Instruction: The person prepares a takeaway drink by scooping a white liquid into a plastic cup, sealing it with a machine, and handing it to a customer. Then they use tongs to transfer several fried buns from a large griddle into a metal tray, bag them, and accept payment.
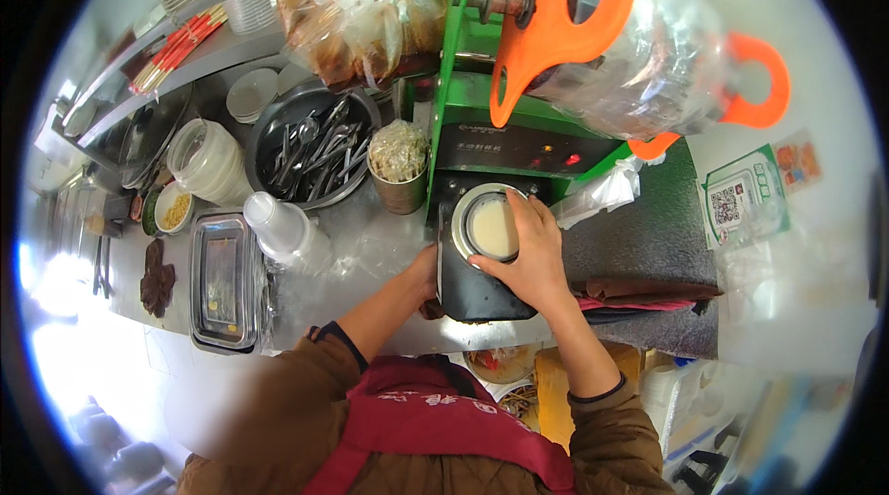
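Observation:
A cup of pale, milky liquid [492,227] sits in the round metal ring [460,227] of a manual cup sealing machine [535,141] with a green frame. My right hand [535,252] reaches around its rim, thumb at the near side and fingers at the far right. My left hand [425,276] is at the left edge of the machine's black sliding tray [479,293]. Most of its fingers are hidden behind that edge, so its grip does not show. Small lights glow on the machine's dark front panel. Above hangs a clear film roll [646,71] between orange holders [528,29].
Left of the machine stand a metal cup with a plastic-wrapped filling [398,161], a black bowl of spoons [312,148], stacked plastic cups [281,224] and a steel tray [222,280]. Folded cloths [639,293] lie at right. Filled plastic bags [368,23] are above.

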`<state>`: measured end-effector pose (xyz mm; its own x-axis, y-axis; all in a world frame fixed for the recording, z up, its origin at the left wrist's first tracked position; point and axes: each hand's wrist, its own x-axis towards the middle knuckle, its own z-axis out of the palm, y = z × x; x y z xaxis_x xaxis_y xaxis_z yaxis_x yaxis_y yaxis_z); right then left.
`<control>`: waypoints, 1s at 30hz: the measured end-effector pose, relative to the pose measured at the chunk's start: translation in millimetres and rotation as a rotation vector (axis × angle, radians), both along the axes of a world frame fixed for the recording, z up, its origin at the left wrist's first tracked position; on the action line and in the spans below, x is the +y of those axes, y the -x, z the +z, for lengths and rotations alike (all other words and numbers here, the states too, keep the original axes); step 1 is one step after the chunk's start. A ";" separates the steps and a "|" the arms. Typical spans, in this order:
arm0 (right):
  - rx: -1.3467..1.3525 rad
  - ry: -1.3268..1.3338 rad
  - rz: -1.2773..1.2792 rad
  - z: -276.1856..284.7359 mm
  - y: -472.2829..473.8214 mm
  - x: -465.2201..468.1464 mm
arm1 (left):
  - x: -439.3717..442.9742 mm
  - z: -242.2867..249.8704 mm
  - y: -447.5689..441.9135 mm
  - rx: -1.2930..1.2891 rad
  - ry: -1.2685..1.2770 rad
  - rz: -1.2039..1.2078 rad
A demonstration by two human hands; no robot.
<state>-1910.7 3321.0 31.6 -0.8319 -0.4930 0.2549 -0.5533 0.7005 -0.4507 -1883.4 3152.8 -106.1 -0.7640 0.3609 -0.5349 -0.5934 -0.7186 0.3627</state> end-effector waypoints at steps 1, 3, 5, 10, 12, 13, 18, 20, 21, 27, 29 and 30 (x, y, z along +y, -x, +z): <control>-0.017 -0.005 -0.002 -2.3 -0.7 1.6 | 0.4 -4.4 1.2 0.010 -0.014 -0.007; 0.042 0.064 -0.018 -7.4 -5.7 7.5 | 1.1 -13.7 3.8 0.027 -0.034 -0.027; 0.085 0.170 -0.037 -12.8 -16.9 17.7 | 2.9 -22.5 5.2 0.033 -0.058 -0.005; 0.006 0.516 -0.054 -29.6 -84.9 49.1 | 8.8 -34.8 3.9 0.024 -0.107 0.016; -0.685 0.471 -0.212 -38.1 -121.4 55.2 | 10.1 -34.4 3.2 0.053 -0.108 -0.020; -0.928 0.619 -0.227 -45.2 -130.1 54.3 | 10.3 -33.4 2.7 0.005 -0.124 -0.006; -1.171 1.105 -0.361 -72.9 -145.6 38.8 | 5.3 -24.6 0.8 -0.006 -0.109 0.013; -1.169 1.188 -0.347 -76.5 -141.6 33.7 | 0.9 -21.3 -3.4 -0.103 -0.101 0.060; -1.153 1.150 -0.356 -76.9 -138.9 31.9 | -1.8 -19.9 -6.6 -0.144 -0.062 0.093; -1.083 1.165 -0.378 -77.0 -116.8 20.4 | -25.1 -6.4 -38.7 -0.075 0.012 0.143; -1.071 1.167 -0.386 -78.8 -104.2 15.9 | -35.0 3.5 -56.2 0.368 0.401 -0.052; -1.045 1.187 -0.355 -79.8 -97.5 13.7 | -39.6 9.1 -63.8 0.498 0.550 -0.132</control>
